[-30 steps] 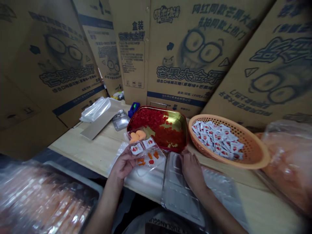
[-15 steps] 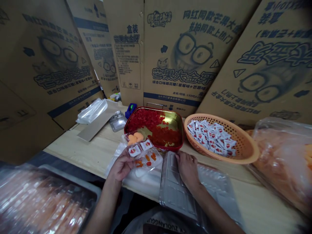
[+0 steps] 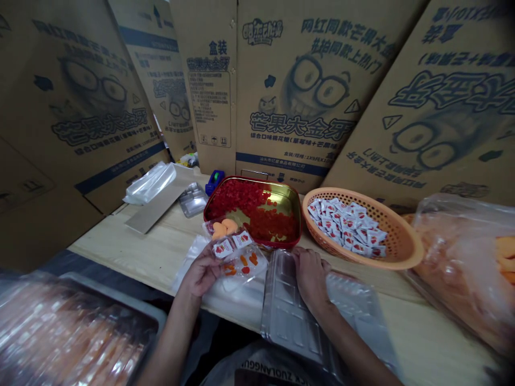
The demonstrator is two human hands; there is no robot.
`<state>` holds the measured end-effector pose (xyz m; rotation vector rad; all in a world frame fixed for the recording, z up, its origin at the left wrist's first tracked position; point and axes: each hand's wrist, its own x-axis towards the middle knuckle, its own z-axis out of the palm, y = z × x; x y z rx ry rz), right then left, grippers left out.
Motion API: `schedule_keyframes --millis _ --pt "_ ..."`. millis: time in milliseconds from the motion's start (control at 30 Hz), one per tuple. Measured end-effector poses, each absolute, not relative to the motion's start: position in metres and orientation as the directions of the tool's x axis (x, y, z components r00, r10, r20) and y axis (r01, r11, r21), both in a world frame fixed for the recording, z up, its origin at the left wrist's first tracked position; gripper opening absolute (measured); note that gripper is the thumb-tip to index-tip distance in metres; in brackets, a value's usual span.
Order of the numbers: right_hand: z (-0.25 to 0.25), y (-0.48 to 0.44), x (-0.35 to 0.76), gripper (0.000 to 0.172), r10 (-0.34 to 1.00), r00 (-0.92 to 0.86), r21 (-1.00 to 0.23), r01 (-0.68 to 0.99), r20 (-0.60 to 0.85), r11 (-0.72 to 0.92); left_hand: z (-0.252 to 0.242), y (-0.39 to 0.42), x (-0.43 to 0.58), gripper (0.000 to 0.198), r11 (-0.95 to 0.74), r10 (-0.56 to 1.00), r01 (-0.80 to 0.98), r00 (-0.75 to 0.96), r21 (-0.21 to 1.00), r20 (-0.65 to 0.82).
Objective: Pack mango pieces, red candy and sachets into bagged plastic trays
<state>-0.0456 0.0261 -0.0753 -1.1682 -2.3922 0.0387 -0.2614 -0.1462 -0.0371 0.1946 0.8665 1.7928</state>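
My left hand (image 3: 202, 272) is closed on the left edge of a clear plastic tray (image 3: 240, 266), which holds two white sachets (image 3: 232, 244), small orange and red pieces, and several pale orange ovals (image 3: 224, 228) at its far end. With bent fingers, my right hand (image 3: 310, 272) grips the far edge of clear empty trays (image 3: 284, 300) lying at the table's front. Behind both hands, a red-rimmed gold tin (image 3: 298, 230) contains red and orange pieces. To its right, an orange basket (image 3: 406, 244) holds many white sachets.
Cardboard boxes (image 3: 298, 80) line the back. A blue tape dispenser (image 3: 214, 183), a small clear tray (image 3: 193, 200), a cardboard strip (image 3: 155, 209) and plastic bags (image 3: 151, 183) sit left. A filled bag (image 3: 462, 257) is at right; a grey crate (image 3: 116, 296) stands lower left.
The view has shifted very slightly. Both hands keep their places and their holds, with no object visibly moved.
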Motion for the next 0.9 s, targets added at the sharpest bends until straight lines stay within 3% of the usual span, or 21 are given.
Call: schedule_keyframes --millis 133,300,433,567,667,800,900 --pt "-0.056 0.029 -0.037 0.038 0.747 -0.486 -0.408 0.631 0.454 0.659 -0.04 -0.145 -0.265 0.052 -0.137 0.894 -0.761 -0.37 0.634 -0.251" --pt "0.0 0.036 -0.057 0.033 0.677 -0.59 -0.623 0.342 0.44 0.704 -0.046 -0.14 -0.268 0.048 -0.093 0.921 -0.795 -0.297 0.599 -0.252" --pt "0.033 0.036 -0.13 0.031 0.48 -0.793 -0.509 0.257 0.375 0.822 -0.047 -0.136 -0.266 0.025 -0.071 0.93 -0.827 -0.256 0.557 -0.262" --pt "0.027 0.027 -0.21 0.027 0.345 -0.894 -0.241 0.281 0.285 0.929 -0.043 -0.134 -0.262 0.039 -0.073 0.937 -0.843 -0.241 0.533 -0.253" --pt "0.006 0.021 -0.246 0.026 0.283 -0.921 -0.121 0.26 0.267 0.958 -0.043 -0.133 -0.26 0.032 -0.117 0.91 -0.818 -0.315 0.563 -0.269" --pt "-0.013 0.023 -0.26 0.027 0.277 -0.918 -0.07 0.268 0.284 0.961 -0.047 -0.131 -0.26 0.03 -0.14 0.863 -0.793 -0.391 0.593 -0.319" --pt "-0.013 0.032 -0.254 0.026 0.322 -0.896 -0.138 0.292 0.305 0.946 -0.049 -0.129 -0.261 0.029 -0.136 0.844 -0.799 -0.403 0.586 -0.354"
